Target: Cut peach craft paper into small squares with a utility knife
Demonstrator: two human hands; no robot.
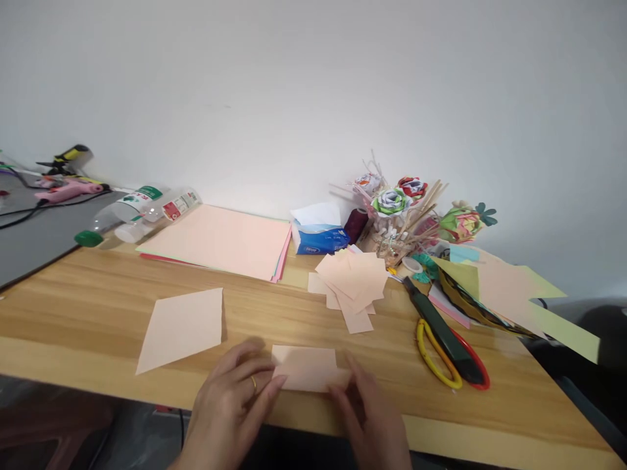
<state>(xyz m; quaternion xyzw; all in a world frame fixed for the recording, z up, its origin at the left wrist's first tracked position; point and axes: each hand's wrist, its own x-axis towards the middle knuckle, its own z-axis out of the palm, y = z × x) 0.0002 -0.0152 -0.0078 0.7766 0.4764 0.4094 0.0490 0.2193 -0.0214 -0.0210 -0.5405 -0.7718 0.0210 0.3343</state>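
Peach paper [304, 369], likely light, creasable, suits end grips: our left hand [229, 397] and right hand [373, 411] pinch it, fingers loosely closed.

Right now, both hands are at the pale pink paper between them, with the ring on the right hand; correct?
Not quite: the ring is on the left hand, as the head view shows. Both hands are at the pale pink paper.

There are two hands [228, 395], one paper rectangle [306, 367], one loose sheet [183, 329] at left, one pile of cut pieces [353, 281], one stack of large sheets [225, 238], one tissue pack [320, 234], one thread spool [356, 225], two plastic bottles [136, 201], four paper roses [391, 202] and one pink glue gun [68, 190].
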